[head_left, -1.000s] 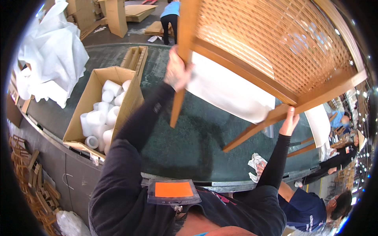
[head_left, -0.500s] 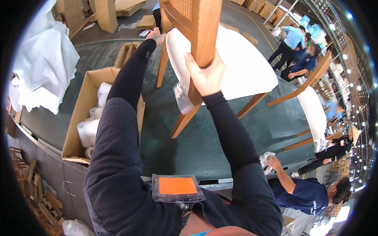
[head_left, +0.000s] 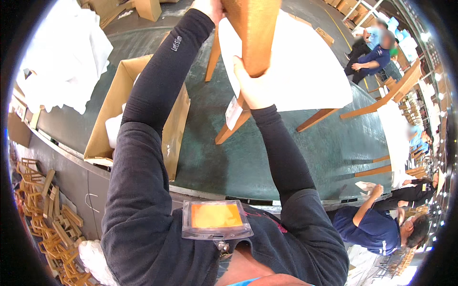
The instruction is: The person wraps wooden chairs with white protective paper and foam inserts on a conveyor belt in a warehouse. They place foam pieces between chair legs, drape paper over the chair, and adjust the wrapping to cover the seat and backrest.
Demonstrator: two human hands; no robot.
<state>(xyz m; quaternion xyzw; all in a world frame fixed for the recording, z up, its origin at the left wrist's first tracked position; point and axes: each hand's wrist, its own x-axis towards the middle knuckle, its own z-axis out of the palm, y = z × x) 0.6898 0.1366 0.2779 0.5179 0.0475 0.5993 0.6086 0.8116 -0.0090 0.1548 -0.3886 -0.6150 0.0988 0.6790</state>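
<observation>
A wooden chair (head_left: 260, 33) with a white-covered seat (head_left: 300, 71) stands in front of me on a dark green table (head_left: 238, 167). My right hand (head_left: 257, 88) is closed around the lower part of its back post, thumb on the near side. My left hand (head_left: 210, 7) reaches up against the other side of the chair back at the picture's top edge, where its fingers are cut off or hidden. A small clear bag (head_left: 234, 113) hangs by the near chair leg (head_left: 232, 127). The top of the chair back is out of the picture.
Left of the chair, a cardboard box (head_left: 179, 133) holds white foam rolls. White sheeting (head_left: 62, 62) is heaped at the far left. Another chair (head_left: 386, 114) lies tipped at the right. A co-worker (head_left: 367, 229) holds a white cloth there; several people stand beyond. Wooden pieces (head_left: 52, 200) are piled below left.
The chair's back has come up and nearer, its upper part leaving the picture. My left hand has shifted up and right beside it. The co-worker's cloth has moved right, off the table.
</observation>
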